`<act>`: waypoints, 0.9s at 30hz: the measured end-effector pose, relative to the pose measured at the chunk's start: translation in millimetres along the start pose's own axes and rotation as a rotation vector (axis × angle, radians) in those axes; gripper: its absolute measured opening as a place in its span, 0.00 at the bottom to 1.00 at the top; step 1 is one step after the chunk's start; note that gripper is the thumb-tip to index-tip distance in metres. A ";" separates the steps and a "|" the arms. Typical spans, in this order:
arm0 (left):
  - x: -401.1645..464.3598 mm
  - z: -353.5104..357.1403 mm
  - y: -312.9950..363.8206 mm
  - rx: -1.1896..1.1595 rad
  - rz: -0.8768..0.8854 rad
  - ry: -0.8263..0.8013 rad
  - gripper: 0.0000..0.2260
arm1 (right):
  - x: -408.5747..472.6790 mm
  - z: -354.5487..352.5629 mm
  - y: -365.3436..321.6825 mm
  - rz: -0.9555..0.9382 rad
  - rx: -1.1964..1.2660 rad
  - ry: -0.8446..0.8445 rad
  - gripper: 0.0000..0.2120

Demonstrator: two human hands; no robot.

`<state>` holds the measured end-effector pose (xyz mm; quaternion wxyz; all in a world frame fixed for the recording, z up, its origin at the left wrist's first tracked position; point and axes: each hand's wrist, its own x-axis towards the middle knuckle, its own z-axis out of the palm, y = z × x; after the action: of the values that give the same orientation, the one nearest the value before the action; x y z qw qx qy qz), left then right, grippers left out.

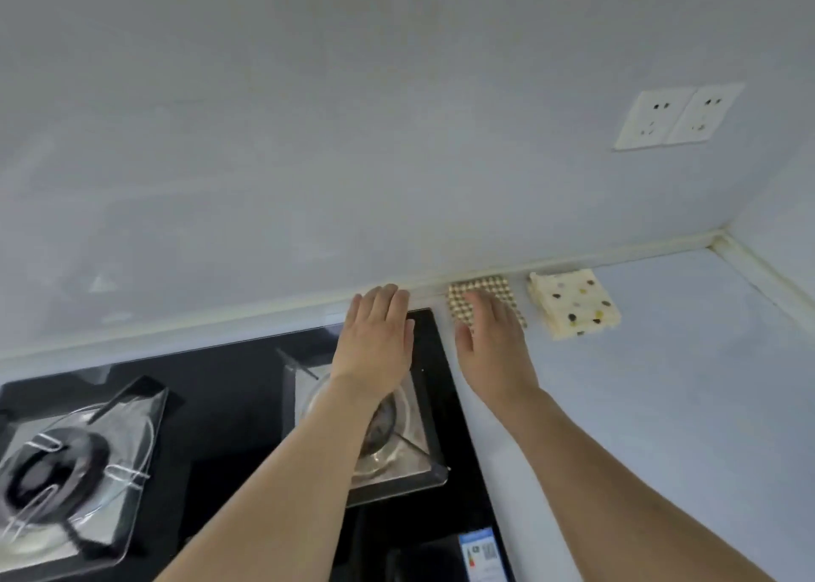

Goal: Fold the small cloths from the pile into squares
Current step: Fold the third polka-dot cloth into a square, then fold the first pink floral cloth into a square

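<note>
Nothing here can be read. The only printed thing is a blue and white sticker (481,553) on the front edge of the black stove (229,405) — it carries a small square code and a coloured mark, but its lettering is too blurred to make out.

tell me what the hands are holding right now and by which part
Nothing is gripped. The right hand lies flat on the checked cloth; the left hand is open over the stove.
</note>
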<state>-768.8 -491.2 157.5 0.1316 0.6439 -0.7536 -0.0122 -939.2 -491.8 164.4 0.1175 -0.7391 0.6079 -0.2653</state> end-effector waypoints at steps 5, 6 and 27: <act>-76.3 -55.5 -101.3 0.038 -0.057 0.050 0.17 | -35.5 30.2 -122.3 -0.075 0.045 -0.098 0.20; -88.5 -64.7 -118.2 0.043 -0.076 0.057 0.17 | -40.1 35.0 -142.5 -0.100 0.046 -0.106 0.20; -354.0 -179.5 -461.9 0.041 -0.397 0.154 0.18 | -135.1 213.4 -517.3 -0.255 0.178 -0.426 0.21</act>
<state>-235.4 -198.1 179.2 0.1705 0.7814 -0.5997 0.0267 -408.7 -273.1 209.9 0.2731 -0.8357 0.4456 -0.1686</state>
